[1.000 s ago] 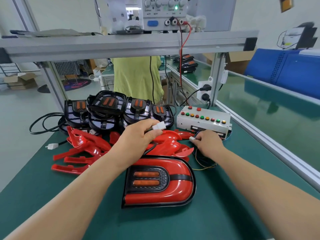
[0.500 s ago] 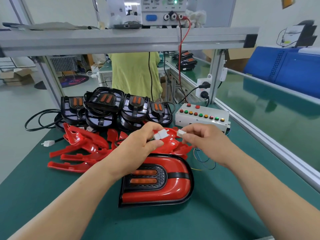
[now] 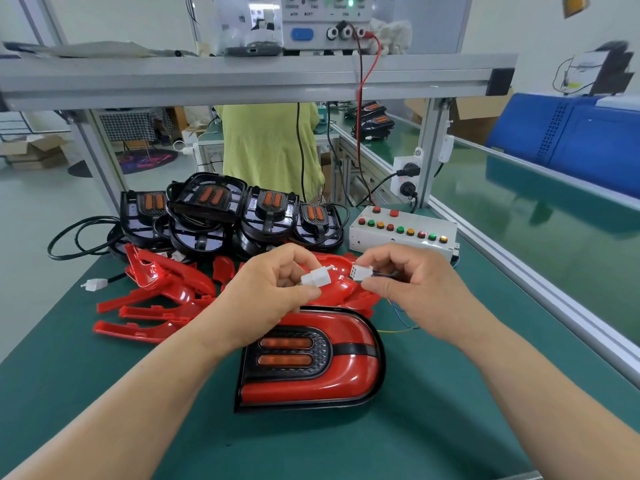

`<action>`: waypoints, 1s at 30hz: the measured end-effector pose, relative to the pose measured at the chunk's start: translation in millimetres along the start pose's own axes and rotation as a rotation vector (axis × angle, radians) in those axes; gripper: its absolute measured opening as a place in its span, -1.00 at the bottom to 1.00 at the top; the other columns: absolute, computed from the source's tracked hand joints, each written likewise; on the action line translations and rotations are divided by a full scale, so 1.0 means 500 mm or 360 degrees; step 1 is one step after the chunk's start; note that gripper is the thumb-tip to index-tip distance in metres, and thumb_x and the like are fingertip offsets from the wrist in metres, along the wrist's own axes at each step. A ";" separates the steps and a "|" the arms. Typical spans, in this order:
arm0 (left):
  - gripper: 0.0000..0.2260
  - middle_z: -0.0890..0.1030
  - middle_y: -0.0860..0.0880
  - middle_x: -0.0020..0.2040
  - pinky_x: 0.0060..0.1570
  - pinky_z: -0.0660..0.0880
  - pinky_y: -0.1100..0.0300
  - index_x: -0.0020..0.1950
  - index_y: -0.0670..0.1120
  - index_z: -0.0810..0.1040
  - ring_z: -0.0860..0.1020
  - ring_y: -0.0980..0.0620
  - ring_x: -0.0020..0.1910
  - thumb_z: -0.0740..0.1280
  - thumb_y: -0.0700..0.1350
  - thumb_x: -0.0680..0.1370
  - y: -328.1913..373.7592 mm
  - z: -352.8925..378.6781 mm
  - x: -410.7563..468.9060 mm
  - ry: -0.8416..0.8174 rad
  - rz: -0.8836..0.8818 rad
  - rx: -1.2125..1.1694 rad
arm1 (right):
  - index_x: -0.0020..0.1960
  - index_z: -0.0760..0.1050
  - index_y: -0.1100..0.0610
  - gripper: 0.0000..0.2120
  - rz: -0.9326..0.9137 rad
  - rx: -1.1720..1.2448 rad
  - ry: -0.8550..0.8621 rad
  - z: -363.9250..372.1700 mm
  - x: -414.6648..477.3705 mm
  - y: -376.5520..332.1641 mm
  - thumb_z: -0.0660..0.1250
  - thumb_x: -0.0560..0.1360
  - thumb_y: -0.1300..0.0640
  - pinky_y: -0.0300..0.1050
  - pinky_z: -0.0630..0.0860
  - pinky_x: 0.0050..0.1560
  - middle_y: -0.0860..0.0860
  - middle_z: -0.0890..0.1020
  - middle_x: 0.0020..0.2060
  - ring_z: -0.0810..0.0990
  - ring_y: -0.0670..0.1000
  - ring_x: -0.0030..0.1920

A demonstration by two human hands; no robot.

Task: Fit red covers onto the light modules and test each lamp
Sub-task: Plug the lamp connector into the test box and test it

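Note:
A lamp with its red cover fitted [image 3: 311,362] lies on the green mat in front of me. My left hand [image 3: 266,296] pinches the lamp's white plug [image 3: 317,277] above it. My right hand [image 3: 412,289] pinches a white socket connector [image 3: 362,273] with thin coloured wires, a small gap from the plug. Loose red covers [image 3: 159,292] lie in a heap to the left. Behind them stand several black light modules [image 3: 221,216] with orange lenses. A white test box [image 3: 401,233] with coloured buttons sits at the back right.
A black cable [image 3: 79,237] coils at the left, ending in a white plug [image 3: 95,284]. An aluminium frame shelf [image 3: 242,77] carries a power supply [image 3: 322,22] overhead. A socket strip [image 3: 405,178] hangs on the right post. A person in a yellow-green top [image 3: 270,147] stands behind the bench.
My right hand lifted the socket connector from near the test box and brought it up to the plug in my left hand. The two connectors now face each other closely.

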State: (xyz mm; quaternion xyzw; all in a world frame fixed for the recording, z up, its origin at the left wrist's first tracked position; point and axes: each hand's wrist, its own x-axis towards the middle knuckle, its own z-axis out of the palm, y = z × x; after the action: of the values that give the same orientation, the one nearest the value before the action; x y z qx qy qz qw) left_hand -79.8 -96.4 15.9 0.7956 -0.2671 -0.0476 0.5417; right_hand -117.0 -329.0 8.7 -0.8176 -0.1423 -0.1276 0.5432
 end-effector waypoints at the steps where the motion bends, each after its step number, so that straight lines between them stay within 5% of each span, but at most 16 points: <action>1: -0.79 0.59 -0.02 -0.25 -0.26 0.47 0.27 -0.05 0.10 0.61 0.47 0.09 -0.33 0.45 -0.24 0.51 0.002 0.001 0.000 -0.0012 -0.0007 0.0020 | -0.07 0.66 -0.15 -0.70 0.0001 0.0003 -0.0006 0.001 -0.001 -0.003 0.49 0.46 0.28 -0.35 0.50 -0.01 -0.03 0.70 -0.12 0.62 -0.13 -0.11; 7: -0.86 0.61 0.08 -0.24 -0.15 0.48 0.34 0.10 0.18 0.61 0.53 0.15 -0.26 0.38 -0.02 0.58 0.015 0.003 -0.006 -0.0079 0.0009 0.0170 | -0.01 0.63 -0.16 -0.69 0.0090 -0.0083 -0.0091 0.007 -0.005 -0.014 0.51 0.45 0.25 -0.36 0.51 0.07 -0.11 0.72 -0.09 0.66 -0.17 -0.04; 10: -0.73 0.62 0.28 0.07 0.10 0.41 0.48 0.26 0.25 0.51 0.55 0.30 0.12 0.21 0.18 0.58 0.022 0.001 -0.010 -0.0225 0.0011 0.0331 | 0.08 0.63 -0.13 -0.70 0.0100 -0.0130 -0.0111 0.005 -0.007 -0.015 0.49 0.47 0.23 -0.30 0.52 0.13 -0.07 0.71 -0.04 0.65 -0.12 0.03; 14: -0.71 0.48 0.31 0.29 0.20 0.25 0.59 0.37 0.32 0.37 0.37 0.43 0.30 0.15 0.09 0.66 0.035 -0.005 -0.016 -0.0517 -0.0025 0.0460 | 0.07 0.61 -0.22 -0.71 0.0064 -0.0150 -0.0119 0.003 -0.007 -0.020 0.45 0.51 0.18 -0.40 0.48 0.04 -0.09 0.71 -0.04 0.64 -0.15 -0.01; 18: -0.82 0.61 0.13 0.06 0.11 0.46 0.29 0.18 0.18 0.60 0.56 0.22 0.05 0.24 0.03 0.66 0.039 -0.011 -0.012 -0.0461 -0.0057 0.0471 | 0.12 0.61 -0.18 -0.73 0.0035 -0.0211 -0.0153 0.001 -0.006 -0.022 0.42 0.54 0.17 -0.35 0.45 0.06 -0.01 0.66 -0.03 0.59 -0.10 -0.02; 21: -0.92 0.57 0.15 -0.29 -0.26 0.46 0.26 0.03 0.10 0.66 0.50 0.21 -0.32 0.39 -0.04 0.58 0.029 -0.002 -0.011 -0.0247 -0.0080 0.0436 | 0.14 0.63 -0.14 -0.73 0.0018 -0.0232 -0.0144 0.006 -0.008 -0.021 0.44 0.52 0.18 -0.45 0.40 0.02 -0.08 0.65 -0.06 0.58 -0.16 -0.03; 26: -0.79 0.68 0.04 -0.12 0.01 0.54 0.12 0.03 0.10 0.71 0.62 0.11 -0.10 0.51 -0.17 0.48 0.019 0.022 -0.012 0.0136 0.0039 0.0442 | -0.02 0.62 -0.10 -0.80 0.0034 -0.0203 -0.0116 0.016 -0.004 -0.017 0.50 0.47 0.18 -0.42 0.44 -0.06 -0.23 0.65 -0.22 0.58 -0.26 -0.20; 30: -0.70 0.59 0.01 -0.21 -0.18 0.43 0.32 -0.03 0.23 0.67 0.51 0.13 -0.22 0.51 -0.20 0.47 0.025 0.033 -0.009 0.0208 0.0186 0.0471 | -0.06 0.61 -0.14 -0.78 0.0027 -0.0229 -0.0167 0.019 -0.001 -0.022 0.49 0.48 0.19 -0.47 0.41 -0.12 -0.31 0.62 -0.29 0.55 -0.29 -0.26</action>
State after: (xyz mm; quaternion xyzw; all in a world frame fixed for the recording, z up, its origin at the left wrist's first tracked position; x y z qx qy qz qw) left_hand -94.0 -111.3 19.2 0.8512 -0.2812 0.0759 0.4366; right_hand -120.9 -316.2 14.1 -0.8613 -0.1540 -0.0899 0.4758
